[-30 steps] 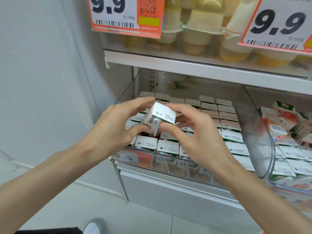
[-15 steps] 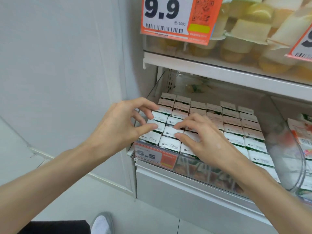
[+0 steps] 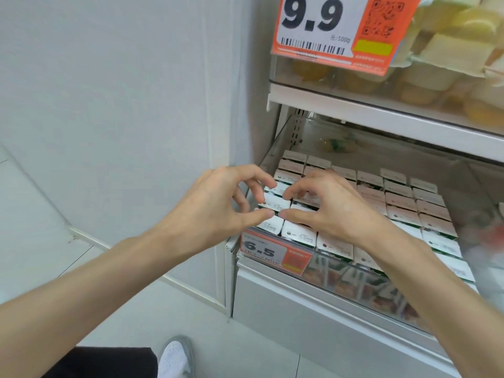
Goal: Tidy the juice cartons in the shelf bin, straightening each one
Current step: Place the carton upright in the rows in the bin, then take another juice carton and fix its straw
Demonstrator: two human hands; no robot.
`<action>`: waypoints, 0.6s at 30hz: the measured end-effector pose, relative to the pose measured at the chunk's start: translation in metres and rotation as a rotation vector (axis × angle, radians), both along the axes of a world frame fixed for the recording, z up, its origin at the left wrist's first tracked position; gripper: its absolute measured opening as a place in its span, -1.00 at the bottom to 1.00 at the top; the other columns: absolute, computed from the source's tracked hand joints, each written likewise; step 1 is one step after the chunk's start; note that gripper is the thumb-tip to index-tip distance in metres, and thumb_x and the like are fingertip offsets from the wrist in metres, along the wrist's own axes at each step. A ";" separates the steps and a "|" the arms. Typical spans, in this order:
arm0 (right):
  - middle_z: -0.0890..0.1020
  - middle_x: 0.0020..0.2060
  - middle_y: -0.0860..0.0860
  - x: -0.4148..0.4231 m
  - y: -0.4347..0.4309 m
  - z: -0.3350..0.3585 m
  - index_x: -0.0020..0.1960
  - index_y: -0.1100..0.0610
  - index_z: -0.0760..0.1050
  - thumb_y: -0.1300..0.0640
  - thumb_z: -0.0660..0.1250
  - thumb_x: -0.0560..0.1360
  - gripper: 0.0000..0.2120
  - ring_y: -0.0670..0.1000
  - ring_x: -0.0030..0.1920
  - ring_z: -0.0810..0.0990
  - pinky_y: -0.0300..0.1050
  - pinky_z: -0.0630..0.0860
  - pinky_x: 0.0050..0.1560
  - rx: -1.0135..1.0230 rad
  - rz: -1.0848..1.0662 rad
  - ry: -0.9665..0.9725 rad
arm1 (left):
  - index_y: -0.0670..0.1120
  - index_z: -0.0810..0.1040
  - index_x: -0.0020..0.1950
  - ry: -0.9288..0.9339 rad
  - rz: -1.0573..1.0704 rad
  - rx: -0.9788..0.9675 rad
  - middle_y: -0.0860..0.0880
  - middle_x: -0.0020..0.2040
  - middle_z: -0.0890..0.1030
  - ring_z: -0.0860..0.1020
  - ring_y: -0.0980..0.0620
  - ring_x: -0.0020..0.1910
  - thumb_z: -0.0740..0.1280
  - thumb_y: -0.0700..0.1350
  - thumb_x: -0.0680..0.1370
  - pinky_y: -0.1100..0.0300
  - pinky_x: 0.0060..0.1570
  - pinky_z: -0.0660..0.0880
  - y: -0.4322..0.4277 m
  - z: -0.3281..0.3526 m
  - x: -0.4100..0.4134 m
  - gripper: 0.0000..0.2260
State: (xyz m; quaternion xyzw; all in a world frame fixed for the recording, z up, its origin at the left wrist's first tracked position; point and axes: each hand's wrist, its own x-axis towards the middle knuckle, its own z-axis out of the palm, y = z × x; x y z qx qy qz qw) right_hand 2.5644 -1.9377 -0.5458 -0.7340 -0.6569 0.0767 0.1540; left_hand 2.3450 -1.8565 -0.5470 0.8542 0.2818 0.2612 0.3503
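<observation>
Nearest of all, a white shoe (image 3: pixel 174 356) is showing on the floor, and both forearms are reaching up and away toward the bin (image 3: pixel 354 279). On the bin's clear front wall, at its left end, an orange and white tag (image 3: pixel 261 251) is reading "6.5"; the smaller print on its orange part is blurring out.

Just beyond that tag the left hand (image 3: pixel 218 211) and the right hand (image 3: pixel 338 211) are meeting, thumb tips almost touching. Both are curling their fingers over one carton (image 3: pixel 275 202), which is sitting in the leftmost column, second from the front, hard by the bin's left wall. Each hand appears to be pinching it, with thumbs lying along its near edge and forefingers hooking toward its far edge. The carton is lying directly between the two hands, slightly nearer the left, with the long side of its top running left to right. I judge that any squaring turn is going to pivot on that side and that the left hand is guarding the wall side.

Farther in, the other cartons (image 3: pixel 403 203) are standing in close rows, with print on their tops too small to read. Above, on the shelf (image 3: pixel 381 113), pale tubs (image 3: pixel 436 75) are sitting behind a big tag (image 3: pixel 321 25) reading "9.9" and "元/500g", and carrying a barcode and a QR code.
</observation>
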 end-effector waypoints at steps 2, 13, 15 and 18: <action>0.58 0.03 -0.08 -0.002 0.005 0.002 0.19 -0.07 0.66 -0.24 0.53 0.46 -0.61 -0.03 0.09 0.50 -0.09 0.40 0.02 -0.010 0.004 -0.028 | 0.17 0.65 0.13 0.000 0.001 -0.004 0.16 -0.11 0.66 0.60 0.16 -0.36 0.60 -0.06 0.49 0.42 -0.32 0.41 0.000 0.000 0.001 -0.72; 0.66 -0.13 -0.16 0.001 0.001 0.003 -0.09 -0.03 0.66 -0.04 0.60 0.33 -0.78 -0.31 -0.19 0.57 -0.43 0.36 -0.18 0.134 0.029 0.257 | 0.19 0.61 0.22 0.007 0.036 0.023 0.19 -0.05 0.66 0.63 0.16 -0.35 0.59 -0.04 0.50 0.43 -0.31 0.42 -0.004 0.002 0.004 -0.65; 0.71 -0.17 -0.12 0.002 -0.002 0.005 -0.09 0.00 0.67 0.02 0.62 0.35 -0.80 -0.30 -0.21 0.61 -0.44 0.41 -0.20 0.189 0.035 0.357 | 0.17 0.58 0.29 -0.008 0.035 0.030 0.18 0.02 0.64 0.65 0.15 -0.34 0.59 -0.05 0.49 0.44 -0.31 0.43 -0.006 0.003 0.005 -0.59; 0.76 -0.10 -0.14 0.005 -0.015 0.012 0.05 0.03 0.71 0.10 0.65 0.39 -0.74 -0.19 -0.06 0.71 -0.29 0.56 -0.11 0.296 0.028 0.476 | 0.17 0.46 0.49 -0.041 0.021 0.049 0.19 0.25 0.56 0.69 0.15 -0.24 0.60 -0.06 0.48 0.46 -0.25 0.47 -0.011 0.006 0.007 -0.38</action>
